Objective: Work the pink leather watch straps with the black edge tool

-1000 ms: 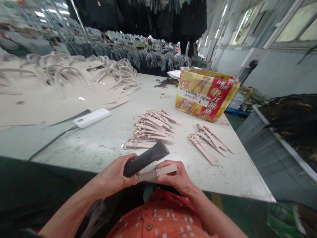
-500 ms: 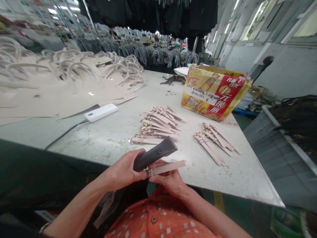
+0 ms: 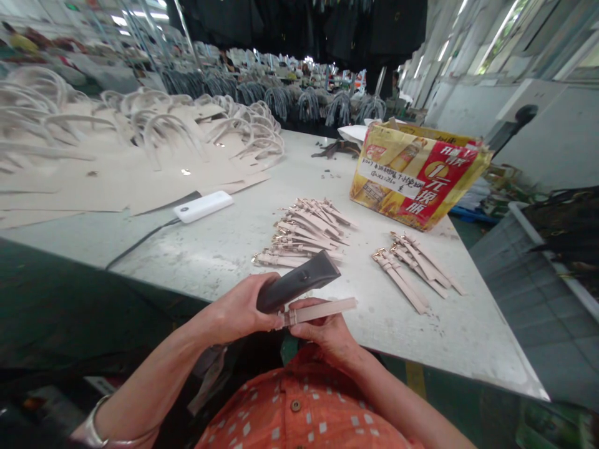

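My left hand [image 3: 243, 308] is closed around a dark, wedge-shaped handheld tool [image 3: 299, 280] with a flared flat end pointing right; its exact kind I cannot make out. The left thumb also meets the buckle end of a pale pink buckle strap [image 3: 325, 310]. Pinched between thumb and fingers, that strap lies across my right hand [image 3: 327, 337], its free end pointing right. Both hands are at the table's front edge, close together. Just beyond them lies a pile of similar buckle straps [image 3: 309, 231]. A smaller group of straps [image 3: 405, 271] rests farther right.
A yellow and red cardboard box [image 3: 416, 178] stands at the back right of the table [image 3: 187, 262]. On the left are pale bag panels with handles [image 3: 154, 168] and a white power bank [image 3: 203, 207] with a cable. A grey bin [image 3: 524, 293] stands beyond the right edge.
The whole view has shifted slightly, so things appear a little farther right. Both hands keep their hold on the tool and strap, with only a slight change of angle.
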A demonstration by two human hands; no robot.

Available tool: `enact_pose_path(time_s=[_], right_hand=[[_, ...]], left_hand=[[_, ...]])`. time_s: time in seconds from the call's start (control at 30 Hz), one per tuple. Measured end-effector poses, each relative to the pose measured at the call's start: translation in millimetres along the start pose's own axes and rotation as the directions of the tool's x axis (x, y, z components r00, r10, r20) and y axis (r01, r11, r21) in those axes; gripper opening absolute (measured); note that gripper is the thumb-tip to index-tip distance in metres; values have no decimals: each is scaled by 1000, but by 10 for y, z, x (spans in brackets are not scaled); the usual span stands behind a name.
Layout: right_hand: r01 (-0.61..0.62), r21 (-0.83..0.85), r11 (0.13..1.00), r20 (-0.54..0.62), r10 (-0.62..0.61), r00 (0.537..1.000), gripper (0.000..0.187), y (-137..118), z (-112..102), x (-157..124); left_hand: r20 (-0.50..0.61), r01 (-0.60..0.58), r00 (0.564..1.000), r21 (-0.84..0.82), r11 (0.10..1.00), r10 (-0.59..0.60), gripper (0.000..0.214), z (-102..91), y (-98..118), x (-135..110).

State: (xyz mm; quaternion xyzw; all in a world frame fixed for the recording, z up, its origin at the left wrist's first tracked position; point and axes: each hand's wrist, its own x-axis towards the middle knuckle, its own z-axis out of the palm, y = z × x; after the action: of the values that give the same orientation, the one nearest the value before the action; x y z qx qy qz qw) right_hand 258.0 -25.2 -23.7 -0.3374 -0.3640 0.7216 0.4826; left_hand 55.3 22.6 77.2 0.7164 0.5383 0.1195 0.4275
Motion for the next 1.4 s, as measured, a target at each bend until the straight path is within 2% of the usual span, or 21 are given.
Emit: enact_pose_path(time_s=[0.1, 0.2, 0.27, 0.4, 0.47, 0.63, 0.77, 1.0, 1.13, 1.4], right_hand=[[-16, 38, 999, -3, 16, 1000, 60, -44, 11, -20], [-44, 21, 999, -56, 45, 997, 61, -71, 39, -69], [-79, 21, 997, -92, 81, 992, 59, -68, 76, -102], [-174, 108, 979, -158, 190, 969, 67, -53, 192, -112], [-183, 138, 973, -195, 208, 959, 69, -61, 250, -90], [-173, 94, 980, -251, 191, 949, 52, -120, 280, -63], [-107, 57, 993, -303, 120, 946, 39, -193, 137, -106], [6, 63, 998, -376, 19, 926, 36, -446, -226, -155], [132, 65, 989, -412, -94, 907, 34, -564, -384, -189], [202, -86, 976, -342, -219, 914, 39, -460, -534, -177]], left_hand=[[1, -13, 1000, -7, 1000, 13, 46, 3, 10, -11], [-23, -12, 1000, -5, 1000, 11, 42, 19, 30, -31], [-44, -7, 999, -1, 1000, 7, 38, 38, 44, -42], [-63, -6, 998, 5, 1000, 6, 28, 99, 83, -51], [-57, -10, 998, 6, 1000, 11, 26, 131, 103, -54], [-81, -11, 997, 43, 999, 14, 30, 141, 96, -75], [-86, 23, 996, 57, 998, -18, 28, 64, 34, -92], [-61, 17, 998, 22, 1000, -16, 26, -5, -86, -71], [-50, 12, 999, -25, 1000, -13, 24, -43, -179, -44], [-35, 4, 999, -115, 993, -8, 26, -112, -243, -42]])
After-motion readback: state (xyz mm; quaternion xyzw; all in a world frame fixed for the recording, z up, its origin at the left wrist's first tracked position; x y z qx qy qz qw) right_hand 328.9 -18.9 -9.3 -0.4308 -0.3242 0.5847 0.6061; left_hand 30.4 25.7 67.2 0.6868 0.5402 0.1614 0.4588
